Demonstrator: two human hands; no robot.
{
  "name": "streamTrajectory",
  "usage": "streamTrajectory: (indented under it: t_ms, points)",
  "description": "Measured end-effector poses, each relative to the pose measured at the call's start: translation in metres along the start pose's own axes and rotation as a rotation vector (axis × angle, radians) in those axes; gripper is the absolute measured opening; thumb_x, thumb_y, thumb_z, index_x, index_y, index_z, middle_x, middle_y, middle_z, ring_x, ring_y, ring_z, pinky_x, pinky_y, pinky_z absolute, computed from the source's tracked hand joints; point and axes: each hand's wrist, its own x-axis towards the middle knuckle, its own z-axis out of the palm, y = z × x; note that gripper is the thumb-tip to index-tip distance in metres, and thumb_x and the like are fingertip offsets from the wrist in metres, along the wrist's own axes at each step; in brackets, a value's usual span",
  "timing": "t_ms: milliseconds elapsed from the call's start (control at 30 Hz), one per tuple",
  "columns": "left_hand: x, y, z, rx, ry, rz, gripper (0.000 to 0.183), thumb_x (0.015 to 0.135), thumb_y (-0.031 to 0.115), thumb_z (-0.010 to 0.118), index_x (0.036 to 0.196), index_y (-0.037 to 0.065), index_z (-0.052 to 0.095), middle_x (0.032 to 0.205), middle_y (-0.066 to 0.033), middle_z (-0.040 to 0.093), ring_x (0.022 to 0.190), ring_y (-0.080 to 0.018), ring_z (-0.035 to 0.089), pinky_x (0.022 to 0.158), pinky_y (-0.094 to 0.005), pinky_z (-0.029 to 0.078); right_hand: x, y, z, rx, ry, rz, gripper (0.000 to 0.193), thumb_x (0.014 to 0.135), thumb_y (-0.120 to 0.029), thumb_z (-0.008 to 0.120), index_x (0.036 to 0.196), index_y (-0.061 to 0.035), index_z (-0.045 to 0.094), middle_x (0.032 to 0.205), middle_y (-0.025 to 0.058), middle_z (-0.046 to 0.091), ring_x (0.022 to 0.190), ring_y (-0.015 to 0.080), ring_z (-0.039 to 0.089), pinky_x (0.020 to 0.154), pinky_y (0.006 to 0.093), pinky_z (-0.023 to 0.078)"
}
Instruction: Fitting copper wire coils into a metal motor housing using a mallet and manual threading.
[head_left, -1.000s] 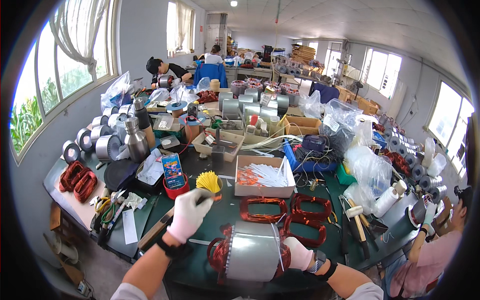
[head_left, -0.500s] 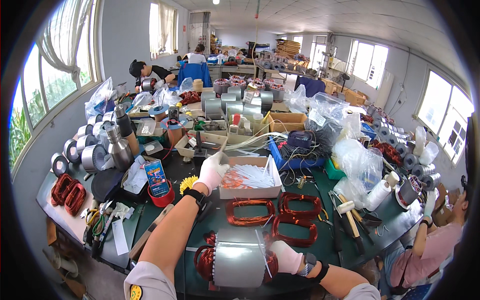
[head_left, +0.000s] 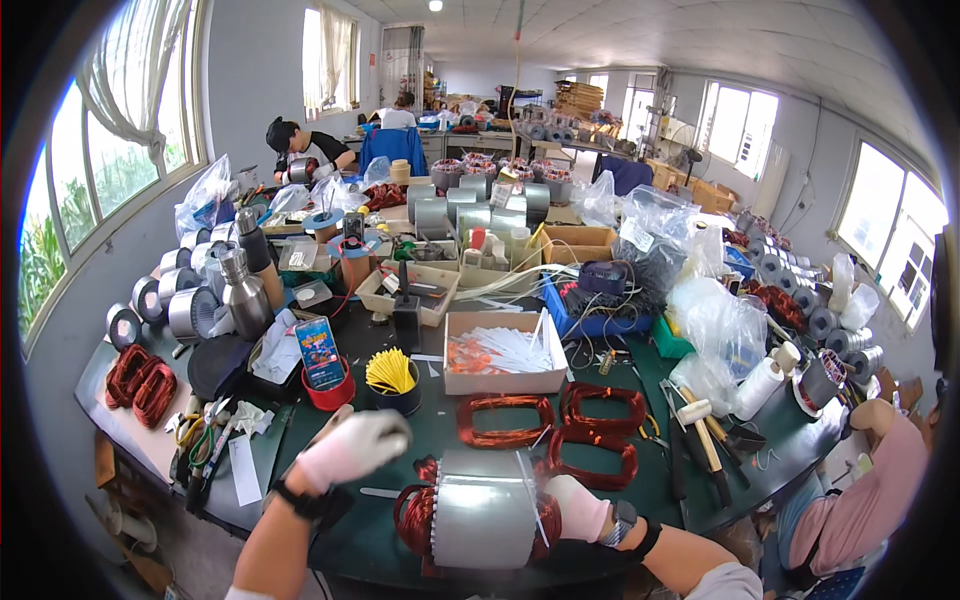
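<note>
A grey metal motor stator (head_left: 484, 508) lies on its side in front of me, red-brown copper windings (head_left: 414, 520) bulging from its left end. My right hand (head_left: 578, 508), in a white-and-pink glove, grips its right end by the windings; the fingertips are partly hidden. Left of the stator, my gloved left hand (head_left: 355, 448) hangs over the table, its fingers bent and smeared by motion, so what they hold is unclear. A pale flat strip (head_left: 380, 492) sits between that hand and the stator. Behind the stator lie copper coils (head_left: 505, 420).
An open box (head_left: 505, 380) of white and orange strips stands beyond the coils. Left of it are a black cup of yellow sticks (head_left: 390, 372) and a phone (head_left: 321, 352) on a red holder. Mallets (head_left: 700, 425) lie right. Co-workers sit at far left and right.
My left hand has come back from the box of strips toward me and to the left, uncovering the yellow sticks. My right hand stays on the stator. The co-worker at right has shifted posture.
</note>
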Motion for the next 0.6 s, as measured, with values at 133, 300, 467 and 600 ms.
streamTrajectory:
  t_ms: [133,300,467,600]
  points:
    - [-0.067,0.028,0.029,-0.071,-0.103,-0.088,0.037,0.098,0.026,0.068,0.124,0.0,0.065,0.109,-0.0181,0.074,0.096,-0.028,0.073,0.09,-0.0367,0.056,0.003,-0.004,-0.008,0.036,-0.062,0.025,0.016,0.082,-0.021,0.07,0.09,-0.0063,0.069,0.083,0.0159,0.07,0.08,0.0378,0.069,0.07,0.0443,0.056]
    - [-0.058,0.016,0.083,0.179,0.367,0.083,0.026,0.084,0.016,0.074,0.106,0.004,0.068,0.093,-0.017,0.067,0.088,-0.0418,0.066,0.076,-0.0417,0.056,-0.001,0.007,0.005,0.032,0.064,-0.04,0.017,0.082,-0.02,0.07,0.093,-0.0069,0.069,0.084,0.0153,0.07,0.081,0.0376,0.068,0.072,0.044,0.056]
    - [-0.057,0.016,0.079,0.102,0.372,0.202,0.016,0.085,0.015,0.074,0.095,0.004,0.069,0.091,-0.0154,0.066,0.085,-0.0394,0.067,0.073,-0.0412,0.055,-0.002,0.021,0.02,0.215,0.108,-0.043,0.018,0.082,-0.019,0.071,0.093,-0.005,0.069,0.084,0.0171,0.07,0.079,0.0384,0.067,0.072,0.0442,0.055]
    - [-0.054,0.008,0.073,0.016,0.268,0.232,0.016,0.087,0.015,0.073,0.096,0.003,0.069,0.092,-0.0161,0.066,0.086,-0.0397,0.067,0.073,-0.0421,0.055,-0.005,0.026,0.018,0.176,0.098,-0.017,0.02,0.082,-0.018,0.073,0.095,-0.0035,0.07,0.085,0.0177,0.07,0.079,0.0392,0.067,0.072,0.0433,0.055]
